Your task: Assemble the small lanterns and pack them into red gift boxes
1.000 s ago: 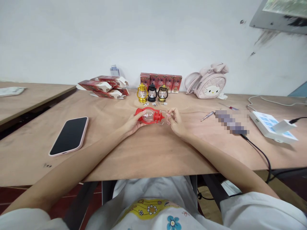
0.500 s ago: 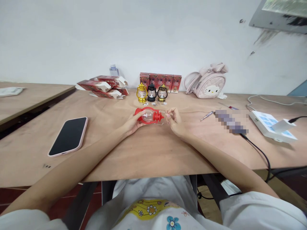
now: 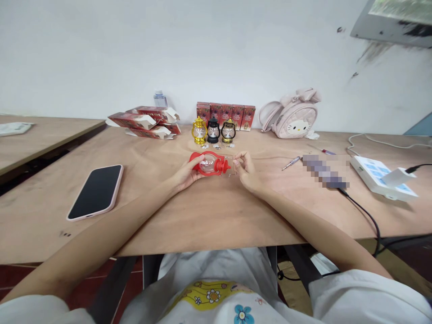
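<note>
A small red lantern (image 3: 221,164) with a clear globe lies on its side just above the tabletop, its pointed top toward the right. My left hand (image 3: 187,173) is closed around its base, thumb on the upper side. At the lantern's top end, my right hand (image 3: 245,171) pinches a thin wire handle (image 3: 230,175), which is hard to make out against the wood. Behind my hands stand three upright lanterns: a gold one (image 3: 200,131), a black one (image 3: 213,131) and a black-and-gold one (image 3: 228,131), with small pale tags at their feet.
Red boxes (image 3: 227,115) stand along the wall, and opened boxes (image 3: 148,121) lie piled left of them. A phone (image 3: 96,191) rests at left. To the right are a pink bag (image 3: 293,118), a screwdriver (image 3: 290,163), a blurred-out device (image 3: 326,171) and a white power strip (image 3: 383,177) with cables.
The wire handle shows less clearly beside the lantern's top and seems to have shifted slightly. Both hands stay in nearly the same place, and the lantern has barely moved.
</note>
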`<state>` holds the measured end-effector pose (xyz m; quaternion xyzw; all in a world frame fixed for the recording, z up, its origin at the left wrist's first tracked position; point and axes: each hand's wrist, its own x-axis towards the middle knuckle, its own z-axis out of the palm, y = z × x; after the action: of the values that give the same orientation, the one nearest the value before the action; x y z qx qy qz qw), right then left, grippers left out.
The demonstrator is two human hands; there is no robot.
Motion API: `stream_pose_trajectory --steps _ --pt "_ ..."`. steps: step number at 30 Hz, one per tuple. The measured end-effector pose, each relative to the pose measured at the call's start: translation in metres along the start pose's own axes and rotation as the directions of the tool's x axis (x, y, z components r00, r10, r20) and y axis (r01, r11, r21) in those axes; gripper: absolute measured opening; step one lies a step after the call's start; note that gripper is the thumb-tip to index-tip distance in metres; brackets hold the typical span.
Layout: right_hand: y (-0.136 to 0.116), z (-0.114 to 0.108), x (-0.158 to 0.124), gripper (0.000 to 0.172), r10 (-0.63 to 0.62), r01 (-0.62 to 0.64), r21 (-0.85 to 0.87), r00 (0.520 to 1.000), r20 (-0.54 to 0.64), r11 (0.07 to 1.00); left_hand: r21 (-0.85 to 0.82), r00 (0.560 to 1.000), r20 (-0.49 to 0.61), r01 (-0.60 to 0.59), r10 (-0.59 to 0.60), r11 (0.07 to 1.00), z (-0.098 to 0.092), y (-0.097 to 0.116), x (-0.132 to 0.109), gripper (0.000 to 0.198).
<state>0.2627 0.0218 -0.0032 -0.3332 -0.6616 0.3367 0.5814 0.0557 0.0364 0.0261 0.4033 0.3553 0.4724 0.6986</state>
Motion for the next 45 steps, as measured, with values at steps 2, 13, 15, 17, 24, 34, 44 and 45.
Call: stream_pose_trajectory --steps 2,13,15,17,24,34,44,45 --pt "-0.002 0.002 -0.001 0.039 0.009 -0.009 0.01 1.0 0.009 1.0 -0.019 0.999 -0.005 0.037 -0.037 0.999 0.001 0.001 -0.001 0.016" --pt "-0.009 0.004 -0.005 0.038 -0.008 0.009 -0.039 1.0 0.02 0.999 -0.027 0.997 0.065 0.045 -0.043 0.999 0.0 -0.002 0.001 0.022" --pt "-0.01 0.003 -0.005 0.036 -0.023 0.024 -0.052 0.999 0.028 0.998 -0.015 0.996 0.073 0.048 -0.047 0.999 0.0 -0.002 0.0 0.023" --pt "-0.01 0.003 -0.005 0.036 -0.025 0.027 -0.058 0.999 0.042 0.998 -0.005 0.996 0.074 0.052 -0.052 0.999 0.001 -0.002 -0.001 0.023" --pt "-0.009 0.004 -0.004 0.04 -0.006 0.01 -0.082 0.999 0.051 0.997 -0.013 0.998 0.062 0.029 -0.028 0.999 0.0 -0.003 -0.001 0.021" --pt "-0.013 0.008 -0.004 0.044 0.043 -0.042 -0.025 0.997 0.062 0.999 -0.035 0.993 0.114 0.014 -0.01 0.999 -0.003 -0.004 0.0 0.02" --pt "-0.015 0.009 0.001 0.047 0.088 -0.098 0.07 0.987 0.134 0.993 -0.066 0.98 0.198 0.004 0.009 0.998 -0.007 -0.005 0.001 0.018" --pt "-0.015 0.009 0.0 0.046 0.078 -0.085 0.054 0.99 0.121 0.995 -0.069 0.978 0.206 0.003 0.012 0.998 -0.007 -0.005 0.001 0.018"
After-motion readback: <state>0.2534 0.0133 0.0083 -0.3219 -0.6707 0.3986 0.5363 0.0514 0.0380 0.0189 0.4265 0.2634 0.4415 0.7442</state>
